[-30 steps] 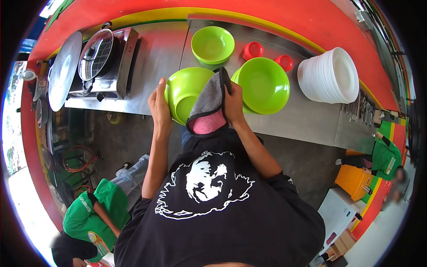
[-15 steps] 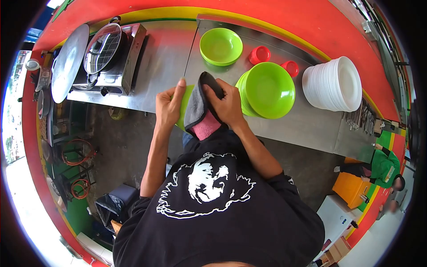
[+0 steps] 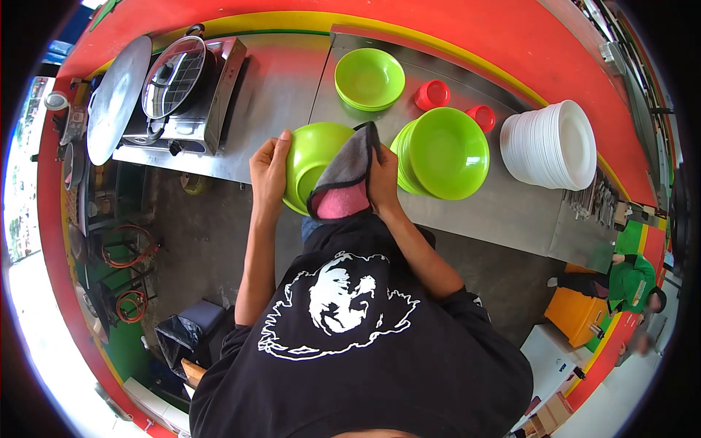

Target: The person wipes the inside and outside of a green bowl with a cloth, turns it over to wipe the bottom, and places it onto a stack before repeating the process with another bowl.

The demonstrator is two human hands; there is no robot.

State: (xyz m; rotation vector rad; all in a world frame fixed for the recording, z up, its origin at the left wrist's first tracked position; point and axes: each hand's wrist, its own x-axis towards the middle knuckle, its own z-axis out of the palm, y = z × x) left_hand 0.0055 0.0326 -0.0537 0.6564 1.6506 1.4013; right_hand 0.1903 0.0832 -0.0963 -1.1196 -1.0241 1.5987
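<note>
My left hand (image 3: 269,174) grips the left rim of a green bowl (image 3: 310,157), which is tilted so that its underside and foot ring face me. Over the bowl's right side lies a grey and pink cloth (image 3: 342,179) with a dark edge. My right hand (image 3: 383,179) is closed on that cloth at the bowl's right side; the fingers behind it are partly hidden. Just right of this hand, a tilted stack of green bowls (image 3: 447,155) rests on the steel counter (image 3: 504,219). Farther back sits a smaller stack of green bowls (image 3: 369,79).
Two red cups (image 3: 432,95) stand between the bowl stacks and the wall. A stack of white plates (image 3: 551,146) leans at the right, near metal cutlery (image 3: 593,201). On the left is a gas stove (image 3: 186,120) with a lidded pan (image 3: 174,77). A person in green (image 3: 631,285) is far right.
The bowl has turned from nearly edge-on to showing its underside. My right hand and the cloth have shifted slightly right, and the cloth now spreads over the bowl's right side.
</note>
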